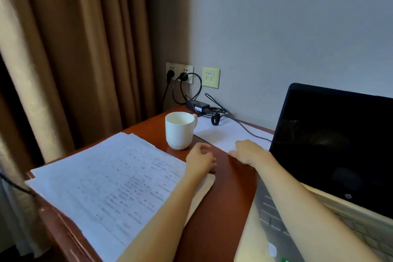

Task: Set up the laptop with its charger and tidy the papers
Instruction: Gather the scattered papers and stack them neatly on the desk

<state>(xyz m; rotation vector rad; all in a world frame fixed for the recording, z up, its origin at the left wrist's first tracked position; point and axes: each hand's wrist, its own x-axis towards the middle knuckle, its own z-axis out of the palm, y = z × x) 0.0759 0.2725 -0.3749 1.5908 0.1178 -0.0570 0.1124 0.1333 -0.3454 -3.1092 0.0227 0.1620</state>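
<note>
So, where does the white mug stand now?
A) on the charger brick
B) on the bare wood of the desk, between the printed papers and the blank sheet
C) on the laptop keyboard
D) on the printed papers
B: the white mug has its base on the red-brown desk, with the printed papers to its left and the blank sheet to its right.

laptop (340, 144) cropped right, papers (106, 176) print seemingly blurred
</note>
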